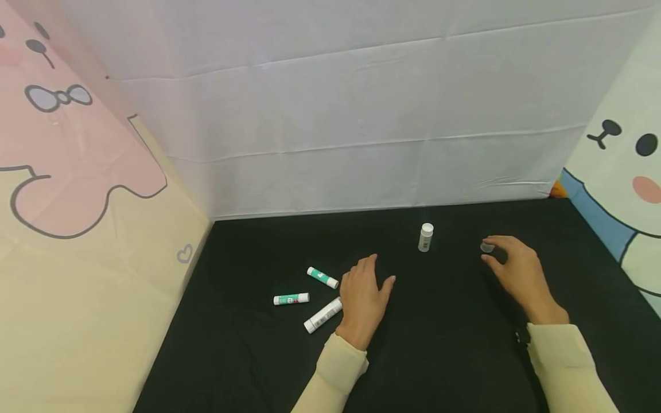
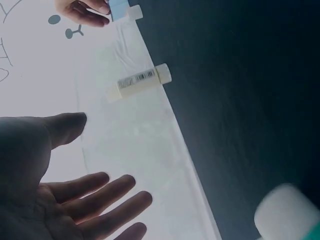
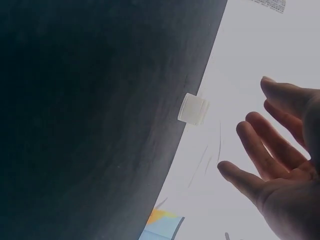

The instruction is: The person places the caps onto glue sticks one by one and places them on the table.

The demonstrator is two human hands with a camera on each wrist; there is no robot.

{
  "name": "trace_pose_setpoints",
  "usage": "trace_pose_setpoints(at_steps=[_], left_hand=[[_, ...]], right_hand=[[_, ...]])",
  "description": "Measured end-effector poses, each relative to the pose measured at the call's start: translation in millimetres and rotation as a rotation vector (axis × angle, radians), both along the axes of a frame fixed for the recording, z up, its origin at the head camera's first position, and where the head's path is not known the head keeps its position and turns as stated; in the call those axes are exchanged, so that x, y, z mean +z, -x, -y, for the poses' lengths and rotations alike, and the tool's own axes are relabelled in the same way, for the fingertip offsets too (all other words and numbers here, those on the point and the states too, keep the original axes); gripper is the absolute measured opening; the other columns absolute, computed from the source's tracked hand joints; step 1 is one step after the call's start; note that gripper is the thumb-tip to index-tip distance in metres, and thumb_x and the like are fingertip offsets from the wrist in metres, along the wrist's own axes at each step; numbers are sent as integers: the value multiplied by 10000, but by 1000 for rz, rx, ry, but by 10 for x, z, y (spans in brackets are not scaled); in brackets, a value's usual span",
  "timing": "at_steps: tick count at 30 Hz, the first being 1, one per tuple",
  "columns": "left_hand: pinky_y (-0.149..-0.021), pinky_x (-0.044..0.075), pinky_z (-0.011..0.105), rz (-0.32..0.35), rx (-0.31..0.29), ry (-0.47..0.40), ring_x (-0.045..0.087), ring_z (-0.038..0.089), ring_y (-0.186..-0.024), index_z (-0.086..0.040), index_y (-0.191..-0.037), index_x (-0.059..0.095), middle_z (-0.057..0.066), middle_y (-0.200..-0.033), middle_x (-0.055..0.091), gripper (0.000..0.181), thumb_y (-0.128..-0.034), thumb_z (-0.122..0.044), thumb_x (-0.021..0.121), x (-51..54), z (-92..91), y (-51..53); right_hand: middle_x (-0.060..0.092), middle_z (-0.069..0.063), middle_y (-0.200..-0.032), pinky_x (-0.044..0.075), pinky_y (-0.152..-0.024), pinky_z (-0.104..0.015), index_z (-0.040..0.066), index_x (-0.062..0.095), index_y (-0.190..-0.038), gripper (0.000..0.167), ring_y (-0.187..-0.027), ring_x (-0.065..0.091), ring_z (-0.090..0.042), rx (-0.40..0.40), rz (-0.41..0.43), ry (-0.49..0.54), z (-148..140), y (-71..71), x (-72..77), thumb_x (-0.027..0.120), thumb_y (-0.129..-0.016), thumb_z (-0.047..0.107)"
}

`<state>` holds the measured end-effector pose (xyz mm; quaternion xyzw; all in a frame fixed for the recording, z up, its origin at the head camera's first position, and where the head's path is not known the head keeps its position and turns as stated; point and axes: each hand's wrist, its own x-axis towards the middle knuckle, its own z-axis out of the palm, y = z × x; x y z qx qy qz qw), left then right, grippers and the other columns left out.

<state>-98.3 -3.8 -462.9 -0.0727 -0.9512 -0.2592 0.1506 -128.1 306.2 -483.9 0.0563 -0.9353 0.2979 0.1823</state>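
Note:
My left hand (image 1: 361, 298) hovers with fingers spread beside three lying glue sticks, holding nothing. Two are small with green labels, one farther back (image 1: 322, 277) and one at the left (image 1: 291, 299). The larger white glue stick (image 1: 323, 315) lies partly behind the hand. Farther right, a white glue stick (image 1: 425, 238) stands upright; the left wrist view shows its barcode label (image 2: 137, 80). A small translucent cap (image 1: 486, 247) stands on the table near the thumb and forefinger of my right hand (image 1: 518, 275). In the right wrist view the cap (image 3: 193, 109) is apart from the relaxed fingers.
Black cloth (image 1: 248, 355) covers the table. A white cloth wall (image 1: 320, 126) rises behind its back edge. Printed cartoon panels stand at the left (image 1: 103, 275) and right (image 1: 609, 172). Cream sleeves cover both forearms.

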Motion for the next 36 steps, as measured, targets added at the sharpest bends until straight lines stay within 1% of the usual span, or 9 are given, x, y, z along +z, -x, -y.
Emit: trace_pose_setpoints(at_steps=[6,13,22,29,36], left_hand=[[-1054,528,459,25,-6,-46,679,279,-1236,-57,-1440,614,105,-1391,685,631,-930,-355,835,-6,-125,84],[-1081,513,462,65,-24,-85,667,283,-1258,-64,-1484,573,108,-1421,666,665,-943,-362,821,-20,-261,185],[-1091,506,455,103,-37,-95,662,270,-1268,-71,-1499,560,102,-1434,659,663,-954,-357,809,-45,-396,297],[-1102,495,458,158,-40,-110,646,261,-1294,-93,-1519,547,91,-1462,642,663,-968,-369,791,-62,-478,378],[-1098,498,451,189,-44,-105,644,251,-1296,-108,-1524,544,76,-1463,642,661,-973,-384,783,-56,-560,456]], right_hand=[[605,-375,-1309,427,-985,-742,-109,667,-1245,417,-1205,559,-589,-14,40,0,-24,30,-23,810,-854,-72],[597,-381,-1319,425,-995,-740,-118,662,-1256,442,-1218,552,-590,-15,43,-4,-42,96,-53,817,-842,-85],[585,-386,-1327,415,-1006,-741,-121,653,-1266,445,-1226,541,-595,-25,66,-6,-44,130,-53,806,-850,-75],[573,-392,-1338,406,-1019,-742,-125,648,-1270,445,-1238,530,-600,-22,83,-15,-42,161,-54,801,-857,-64],[556,-403,-1350,402,-1027,-748,-137,636,-1275,448,-1253,516,-608,-22,117,-23,-49,197,-66,795,-865,-52]])
